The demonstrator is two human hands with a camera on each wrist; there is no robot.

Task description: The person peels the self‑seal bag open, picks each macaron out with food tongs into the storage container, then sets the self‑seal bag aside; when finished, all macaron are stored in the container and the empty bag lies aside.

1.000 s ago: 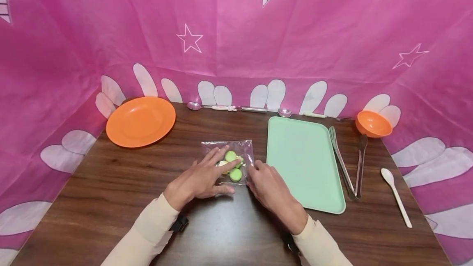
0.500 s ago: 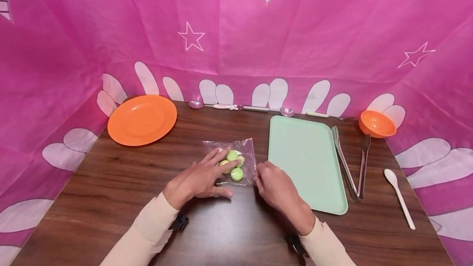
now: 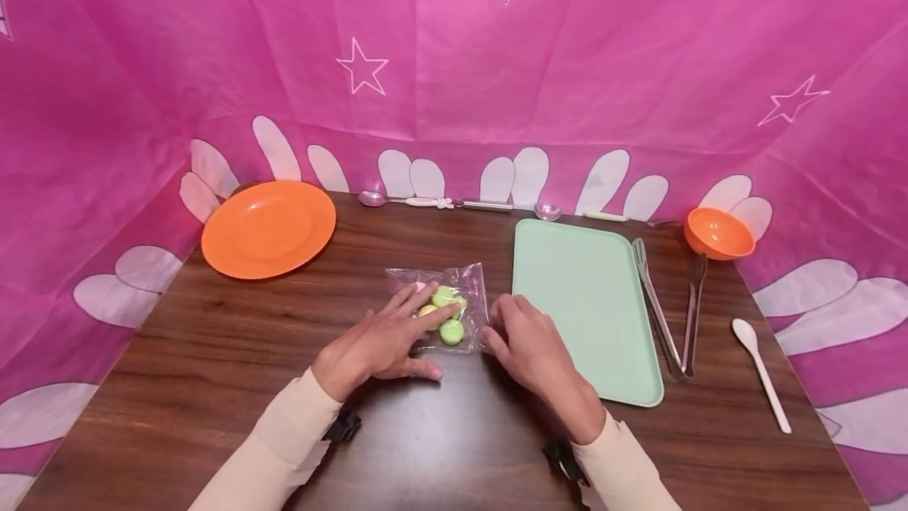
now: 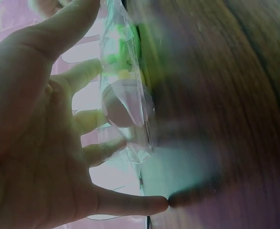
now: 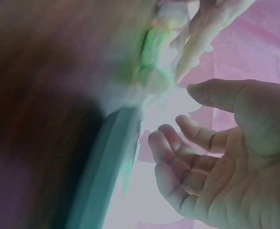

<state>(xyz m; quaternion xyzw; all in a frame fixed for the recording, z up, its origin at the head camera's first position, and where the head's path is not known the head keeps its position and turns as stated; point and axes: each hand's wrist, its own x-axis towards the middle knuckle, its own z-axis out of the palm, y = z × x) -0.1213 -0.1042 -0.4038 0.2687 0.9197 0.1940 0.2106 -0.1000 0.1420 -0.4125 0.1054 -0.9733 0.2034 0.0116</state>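
Note:
A clear plastic bag (image 3: 471,282) lies on the table at the centre of the head view. Inside it are several small round pieces, green, yellow and pink; one green piece (image 3: 452,332) shows near the bag's front edge. My left hand (image 3: 379,341) lies over the bag's left part with its fingers spread, hiding some of the pieces. At the bag's right edge is my right hand (image 3: 532,345), its thumb toward the plastic. In the right wrist view its fingers (image 5: 171,152) are loosely bent, thumb apart, with nothing between them.
A pale green tray (image 3: 589,314) lies just right of the right hand. Beyond it are metal tongs (image 3: 688,337), a white spoon (image 3: 762,377) and an orange bowl (image 3: 719,233). An orange plate (image 3: 269,229) sits back left. Several utensils, including a ladle (image 3: 547,211), line the back edge.
My right hand has shifted slightly right from the bag's edge, and its fingers have loosened and come apart from the thumb. The left hand stays spread over the bag.

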